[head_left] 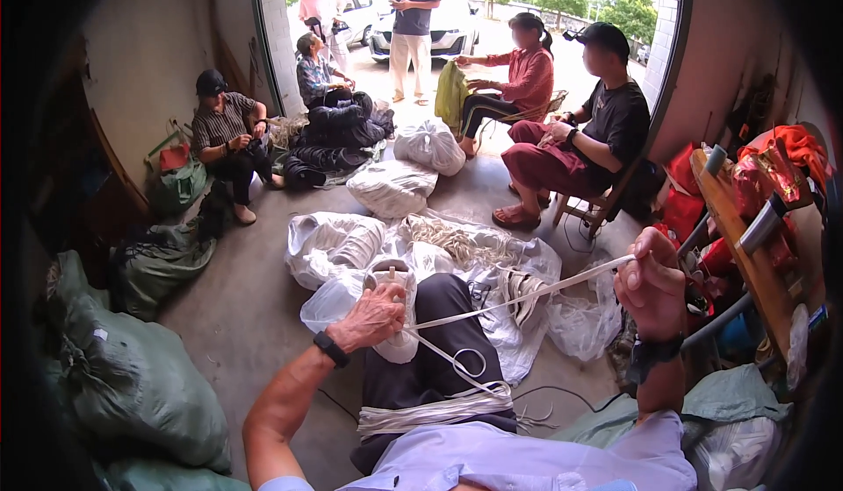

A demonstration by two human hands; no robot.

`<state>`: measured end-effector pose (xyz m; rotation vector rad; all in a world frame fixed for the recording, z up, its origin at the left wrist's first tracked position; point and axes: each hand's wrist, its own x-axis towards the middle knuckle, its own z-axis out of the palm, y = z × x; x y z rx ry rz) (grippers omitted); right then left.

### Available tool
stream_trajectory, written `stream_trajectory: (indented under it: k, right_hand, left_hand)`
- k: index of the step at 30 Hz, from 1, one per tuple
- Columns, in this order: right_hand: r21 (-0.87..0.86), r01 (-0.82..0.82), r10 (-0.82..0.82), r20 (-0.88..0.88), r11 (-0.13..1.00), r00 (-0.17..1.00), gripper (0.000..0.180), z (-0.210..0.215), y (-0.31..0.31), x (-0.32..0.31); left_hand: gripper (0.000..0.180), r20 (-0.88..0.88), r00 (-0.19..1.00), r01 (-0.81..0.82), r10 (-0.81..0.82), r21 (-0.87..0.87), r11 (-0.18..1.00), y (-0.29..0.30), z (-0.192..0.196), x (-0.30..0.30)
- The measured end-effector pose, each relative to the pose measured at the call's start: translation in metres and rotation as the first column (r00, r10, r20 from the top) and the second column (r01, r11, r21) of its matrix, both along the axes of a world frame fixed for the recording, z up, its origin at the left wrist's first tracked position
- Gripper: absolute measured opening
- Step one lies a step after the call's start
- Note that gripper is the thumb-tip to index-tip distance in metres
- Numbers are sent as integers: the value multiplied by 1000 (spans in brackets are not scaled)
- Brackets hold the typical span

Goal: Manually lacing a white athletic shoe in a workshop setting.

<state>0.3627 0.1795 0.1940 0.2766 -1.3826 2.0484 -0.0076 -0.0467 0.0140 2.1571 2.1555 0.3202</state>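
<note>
Grey floor (246, 271) spreads between pale walls (149, 47), left hand (372, 315) clamped on a shoe (399, 348), right hand (652, 282) pinching lace (562, 285).

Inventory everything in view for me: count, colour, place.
Shoe: one, white, in left hand
Lace: one, white, stretched to right hand
Looped laces: several, white, across lap
Sheet: one, white, floor ahead
Pale strands: one pile, cream, on sheet
Tied sacks: two, white, beyond sheet
Stuffed sacks: several, green, left
Bundles: several, black, near doorway
Other people: six, varied clothes, around doorway
Clutter: several pieces, red, right
Plank: one, brown, right
Cars: at least two, white, outside
Wristbands: two, black, below the hands
Left hand: one, bare, on shoe
Right hand: one, bare, pinching lace
</note>
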Motion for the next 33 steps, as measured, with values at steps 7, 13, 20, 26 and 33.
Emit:
stream_trajectory:
  k: [7,13,20,26,33]
  right_hand:
    - [-9,45,-44,13,999,999,11,-1,-3,4]
    - [8,49,-49,23,999,999,15,-3,-4,7]
    - [-63,131,-132,-14,989,991,16,-9,9,11]
    - [-116,304,-302,31,946,953,23,-19,40,22]
    - [-290,399,-417,1,870,909,27,-47,117,40]
  left_hand:
    - [27,142,990,-10,21,-80,997,0,12,1]
    - [25,179,983,31,-40,51,998,2,-1,-12]
    - [21,568,769,-528,294,304,793,-3,7,-2]
    - [12,933,353,-775,63,254,579,-39,15,-40]
    - [12,990,136,-927,-42,142,347,-128,23,-100]
